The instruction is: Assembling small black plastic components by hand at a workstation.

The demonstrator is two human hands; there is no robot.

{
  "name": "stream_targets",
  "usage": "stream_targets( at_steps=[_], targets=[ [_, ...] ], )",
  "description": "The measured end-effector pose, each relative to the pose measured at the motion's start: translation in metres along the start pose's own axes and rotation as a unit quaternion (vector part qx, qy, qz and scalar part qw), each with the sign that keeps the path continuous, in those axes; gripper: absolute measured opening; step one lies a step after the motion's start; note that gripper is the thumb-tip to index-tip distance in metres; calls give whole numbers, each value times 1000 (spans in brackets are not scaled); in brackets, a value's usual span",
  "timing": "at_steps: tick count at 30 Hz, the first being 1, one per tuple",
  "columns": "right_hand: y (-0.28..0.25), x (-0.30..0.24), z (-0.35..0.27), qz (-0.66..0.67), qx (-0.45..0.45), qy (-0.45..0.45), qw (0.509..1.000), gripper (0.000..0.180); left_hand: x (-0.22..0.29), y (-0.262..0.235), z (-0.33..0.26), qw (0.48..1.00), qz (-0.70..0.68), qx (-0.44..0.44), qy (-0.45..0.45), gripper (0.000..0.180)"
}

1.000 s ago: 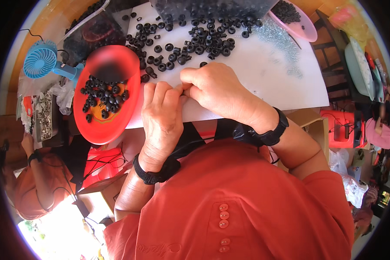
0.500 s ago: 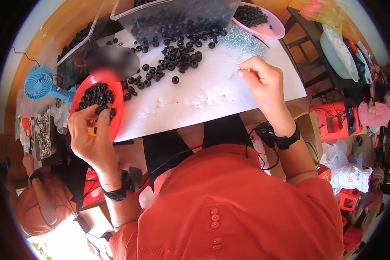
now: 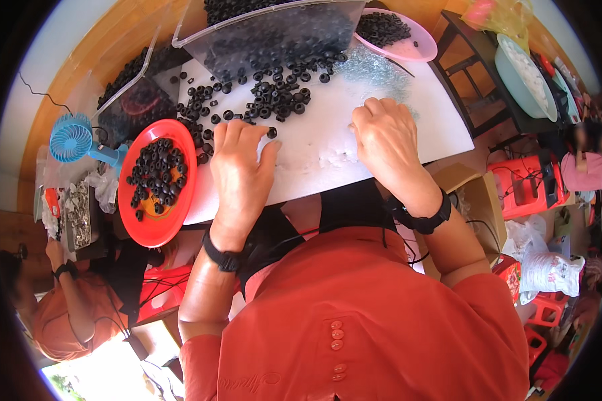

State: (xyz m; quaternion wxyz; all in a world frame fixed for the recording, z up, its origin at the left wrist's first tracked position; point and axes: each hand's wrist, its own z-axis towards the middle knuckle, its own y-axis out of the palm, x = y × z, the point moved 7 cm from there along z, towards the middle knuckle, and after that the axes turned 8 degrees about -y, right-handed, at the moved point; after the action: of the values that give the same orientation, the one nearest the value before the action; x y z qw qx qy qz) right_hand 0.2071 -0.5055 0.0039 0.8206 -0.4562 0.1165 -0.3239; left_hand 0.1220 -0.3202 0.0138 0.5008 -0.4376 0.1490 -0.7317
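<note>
Black piece right of red plate, at left hand; thumb-forefinger grip parted, contact unclear. Right hand, farther right of plate, fingers curled in, contents hidden. Piece looks light, stiff, rollable; probably best pinched across sides.

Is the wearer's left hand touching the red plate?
Apart. The head view shows a plain strip of white board between the left hand and the right-hand rim of the red plate.
</note>
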Motion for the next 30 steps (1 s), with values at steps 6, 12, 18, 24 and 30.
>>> stream_targets(
  at_steps=[6,12,18,24,30],
  targets=[
    [-4,8,-6,87,25,-14,996,10,-3,28,10,992,125,-5,14,20],
    [-3,14,-5,200,72,-4,977,14,6,17,2,997,76,-21,21,18],
    [12,16,-3,577,56,105,808,11,1,16,-6,997,64,-35,5,26],
    [20,4,-3,686,30,153,711,9,-3,11,-8,999,39,-26,-21,29],
    [18,-20,5,680,-3,140,719,7,18,0,-13,990,-141,-26,-14,29]
  ],
)
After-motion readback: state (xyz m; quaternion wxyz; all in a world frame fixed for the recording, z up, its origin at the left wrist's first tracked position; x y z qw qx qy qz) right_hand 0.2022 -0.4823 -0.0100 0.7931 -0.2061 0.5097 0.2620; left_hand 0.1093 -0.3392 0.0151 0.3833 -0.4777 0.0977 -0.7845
